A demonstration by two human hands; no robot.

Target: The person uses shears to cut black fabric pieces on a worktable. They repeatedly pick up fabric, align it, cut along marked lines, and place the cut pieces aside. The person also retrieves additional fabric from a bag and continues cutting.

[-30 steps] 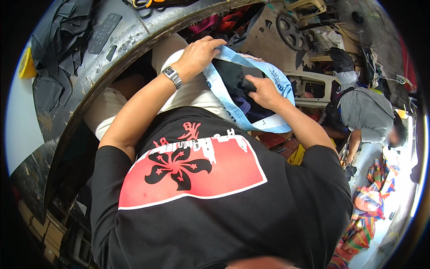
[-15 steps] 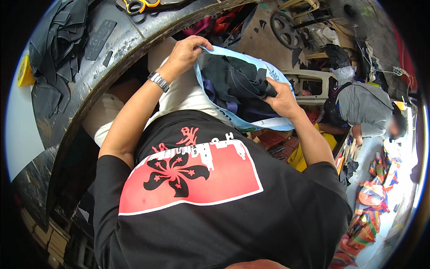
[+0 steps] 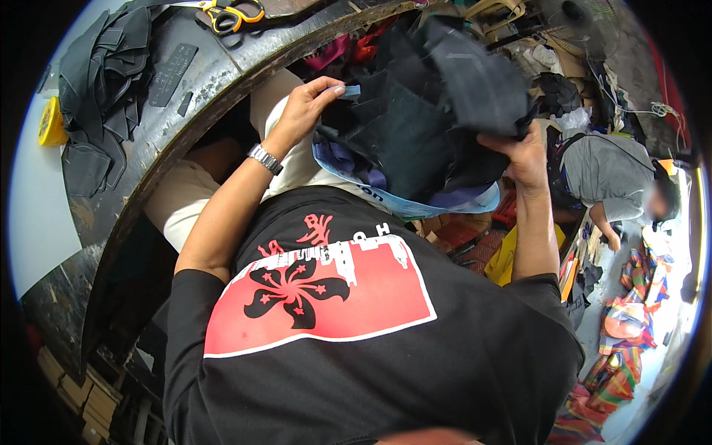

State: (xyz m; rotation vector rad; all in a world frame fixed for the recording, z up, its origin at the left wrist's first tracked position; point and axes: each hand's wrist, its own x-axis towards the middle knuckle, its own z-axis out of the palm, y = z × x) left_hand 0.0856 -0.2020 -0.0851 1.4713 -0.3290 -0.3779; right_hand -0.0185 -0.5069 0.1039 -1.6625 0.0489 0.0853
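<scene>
1. Over at eleven o'clock, here's my left hand [image 3: 305, 111], thumb and fingertips pinching a bit of the rim of the pale-blue bag [image 3: 460, 205].
2. Swing round to two o'clock: my right hand [image 3: 528, 156] is closed around a bunch of black pieces [image 3: 415, 126], thumb on the near side, the other fingers partly hidden behind.
3. And there's the bunch itself, up at one o'clock between my two hands, its top edge blurred, its lower part at the bag's mouth.
4. The bag sits just above the dial's centre, toward two, beside my white trousers [image 3: 304, 159]; some purple cloth [image 3: 348, 163] shows inside its left edge.
5. Ten o'clock now, on the dark table [image 3: 215, 67]: a heap of black cut pieces [image 3: 104, 81], with orange-handled scissors [image 3: 221, 10] up at eleven.
6. Out between two and three, a co-worker in a grey top [image 3: 604, 174] bends forward, one arm reaching down; striped bright cloth [image 3: 623, 326] lies along four o'clock.
</scene>
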